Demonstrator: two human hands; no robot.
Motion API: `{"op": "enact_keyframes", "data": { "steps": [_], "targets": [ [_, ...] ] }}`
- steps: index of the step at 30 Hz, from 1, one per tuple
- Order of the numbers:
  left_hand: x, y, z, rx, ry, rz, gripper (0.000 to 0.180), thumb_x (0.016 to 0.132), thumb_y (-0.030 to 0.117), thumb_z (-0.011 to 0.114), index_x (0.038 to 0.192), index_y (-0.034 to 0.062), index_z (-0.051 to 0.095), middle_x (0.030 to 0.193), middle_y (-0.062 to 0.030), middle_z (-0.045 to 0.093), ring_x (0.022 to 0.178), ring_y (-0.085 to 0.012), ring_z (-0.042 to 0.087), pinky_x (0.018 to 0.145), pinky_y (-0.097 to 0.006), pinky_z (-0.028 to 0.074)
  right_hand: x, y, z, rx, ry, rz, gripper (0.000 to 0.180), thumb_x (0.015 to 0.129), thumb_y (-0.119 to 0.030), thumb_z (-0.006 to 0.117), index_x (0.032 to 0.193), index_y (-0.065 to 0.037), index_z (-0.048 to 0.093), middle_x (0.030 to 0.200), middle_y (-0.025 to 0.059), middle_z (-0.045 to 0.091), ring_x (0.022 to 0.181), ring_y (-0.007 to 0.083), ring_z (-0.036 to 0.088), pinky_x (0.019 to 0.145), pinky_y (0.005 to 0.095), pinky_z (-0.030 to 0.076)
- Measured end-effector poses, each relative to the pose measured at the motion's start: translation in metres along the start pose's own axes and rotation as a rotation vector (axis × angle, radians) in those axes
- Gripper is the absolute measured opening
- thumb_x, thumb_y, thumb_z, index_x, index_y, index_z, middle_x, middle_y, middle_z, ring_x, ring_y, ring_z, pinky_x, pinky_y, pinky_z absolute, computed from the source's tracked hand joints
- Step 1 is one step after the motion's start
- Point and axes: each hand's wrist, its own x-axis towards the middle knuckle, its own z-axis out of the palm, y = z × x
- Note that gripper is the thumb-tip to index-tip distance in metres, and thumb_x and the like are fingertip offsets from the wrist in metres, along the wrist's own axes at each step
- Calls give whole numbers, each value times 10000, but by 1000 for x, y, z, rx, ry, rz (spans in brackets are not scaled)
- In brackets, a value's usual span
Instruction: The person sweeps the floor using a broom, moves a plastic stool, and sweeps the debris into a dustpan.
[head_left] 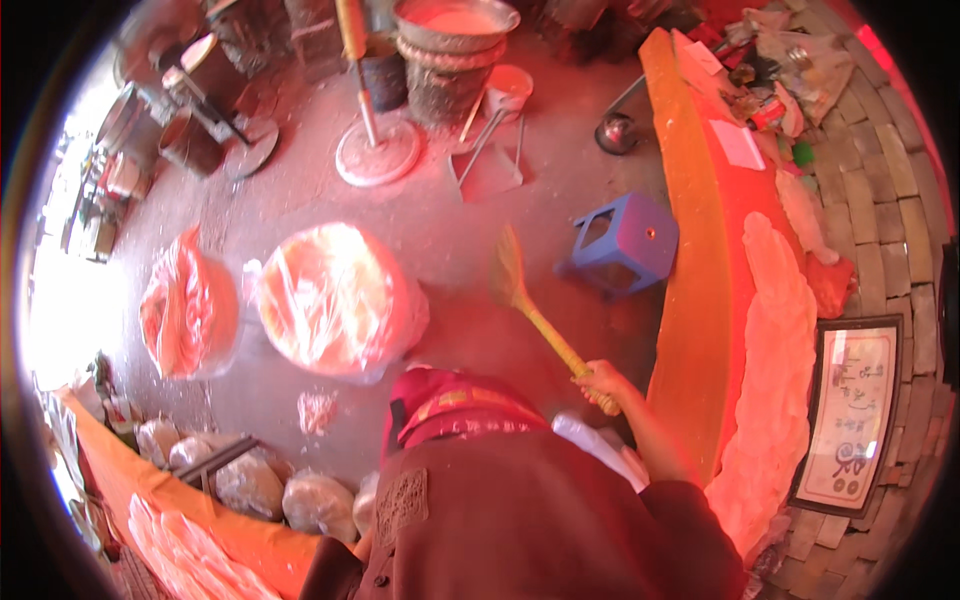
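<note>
My right hand [603, 388] is closed around the end of a yellow-handled broom [551, 336]. Its flared, brownish head points away from me over the floor and is slightly blurred. A blue plastic stool [640, 238] stands to the right of the broom head. To the left is a wide round tub [335, 300] covered in clear plastic, with pale contents under it. My left hand does not show; the dark jacket and sleeve fill that side. A metal dustpan [490, 170] with an upright handle rests on the floor farther ahead.
An orange-sided counter [690, 250] with pale, lumpy sheets runs along the right. At far left stands a plastic-wrapped bundle [190, 310]. Plastic-covered round bundles [250, 487] line the lower left. A round-based pole [378, 152] and a large basin [455, 22] stand ahead.
</note>
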Motion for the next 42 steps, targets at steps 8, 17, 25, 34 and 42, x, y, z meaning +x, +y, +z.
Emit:
{"op": "enact_keyframes", "data": {
  "steps": [8,17,25,34,42],
  "targets": [
    [86,265,123,-978,-505,-87,1014,722,822,422,1426,110,266,1417,-178,377,1261,-371,390,1060,-489,299,74,-70,-77,221,54,-81,263,820,-176,702,982,3,596,698,70,593,525,134,568,428,276,484],
    [285,455,222,477,-119,509,480,891,472,500,1208,119,569,1232,-183,568,1131,-312,539,917,-453,425,120,-190,-210,203,69,-81,270,834,-164,667,1026,2,575,679,67,563,543,146,561,439,279,477],
    [210,686,420,988,-274,545,663,827,482,574,1243,-30,519,1212,-264,559,1163,-358,530,974,-405,419,161,-242,-302,-353,471,-167,370,836,-210,645,1116,-1,524,795,189,630,656,270,648,575,396,523],
    [404,628,433,1348,-68,845,435,857,440,535,906,21,643,930,-207,651,878,-402,615,744,-481,488,378,-260,-393,18,441,-14,358,936,-315,444,1058,0,560,836,169,656,772,324,664,624,427,522],
    [346,884,600,1042,-38,447,645,855,463,562,1279,-12,461,1202,-276,548,1141,-400,521,975,-432,414,474,-297,-459,24,-148,302,278,763,-147,658,954,-54,478,642,91,540,548,221,590,440,380,491]
  ]
}}
